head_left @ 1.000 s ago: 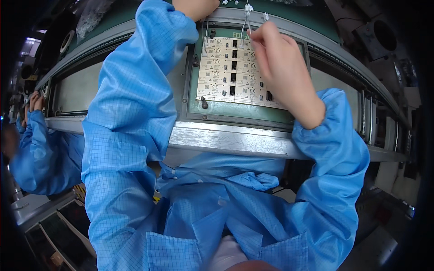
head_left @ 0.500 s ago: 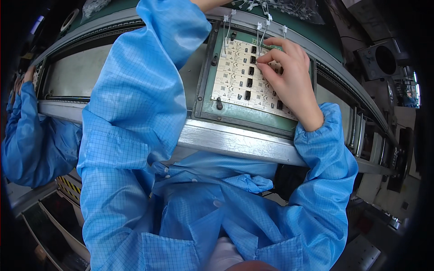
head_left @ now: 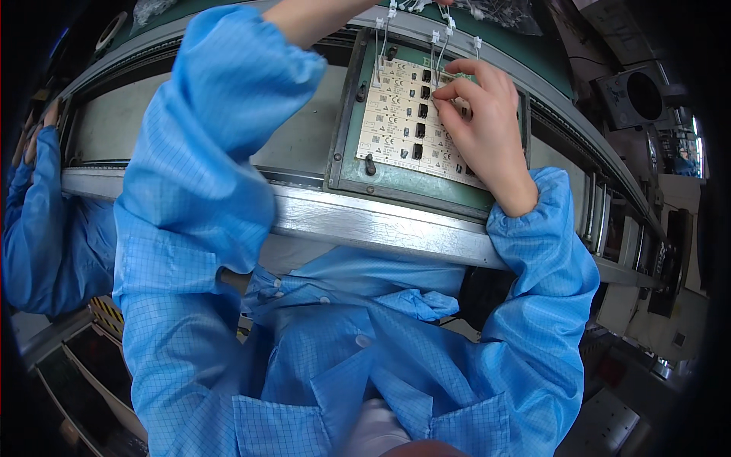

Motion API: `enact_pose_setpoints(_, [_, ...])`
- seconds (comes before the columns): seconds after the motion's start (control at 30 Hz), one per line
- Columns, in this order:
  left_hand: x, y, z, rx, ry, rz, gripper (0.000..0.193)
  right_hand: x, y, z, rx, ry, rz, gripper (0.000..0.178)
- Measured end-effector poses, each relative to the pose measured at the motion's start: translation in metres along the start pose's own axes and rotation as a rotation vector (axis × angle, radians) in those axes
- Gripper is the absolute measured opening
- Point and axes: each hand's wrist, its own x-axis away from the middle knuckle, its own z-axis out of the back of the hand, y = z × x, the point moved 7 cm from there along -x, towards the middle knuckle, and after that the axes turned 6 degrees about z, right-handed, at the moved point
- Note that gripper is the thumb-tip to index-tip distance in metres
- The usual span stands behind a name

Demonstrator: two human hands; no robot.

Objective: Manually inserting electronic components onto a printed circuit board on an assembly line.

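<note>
One right hand (head_left: 489,118): thumb and fingertip nearly met over circuit boards (head_left: 378,141); hold unclear.
Left hand (head_left: 445,2): grip couldn't be told.

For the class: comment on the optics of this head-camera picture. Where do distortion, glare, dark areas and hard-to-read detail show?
Head view: the far metal rail bends in a fisheye curve; the near metal rail carries bright glare; the picture's corners fall to black; fine print on the pale circuit boards is too small to read reliably.
</note>
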Motion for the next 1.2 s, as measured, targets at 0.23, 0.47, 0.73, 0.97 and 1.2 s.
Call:
enact_pose_setpoints(0.23, [0.101, 0.038, 0.017, -0.679, 0.244, -0.274, 0.020, 0.000, -0.025, 0.015, 0.112, -0.086, 0.165, 0.010])
enact_pose_setpoints(0.47, [0.130, 0.014, -0.051, -1.479, 0.268, -0.425, 0.013, -0.086, 0.038, 0.006, 0.016, -0.098, 0.174, 0.016])
enact_pose_setpoints(0.73, [0.124, -0.003, -0.050, -1.392, 0.205, -0.173, 0.004, -0.145, 0.044, -0.049, 0.182, -0.290, 0.298, 0.017])
enact_pose_setpoints(0.97, [0.119, -0.010, -0.041, -1.313, 0.190, -0.111, 0.005, -0.144, 0.047, -0.035, 0.088, -0.252, 0.294, 0.018])
enact_pose_setpoints(1.2, [0.118, -0.010, -0.043, -1.312, 0.190, -0.119, 0.005, -0.167, 0.089, -0.001, -0.262, 0.264, 0.163, 0.016])
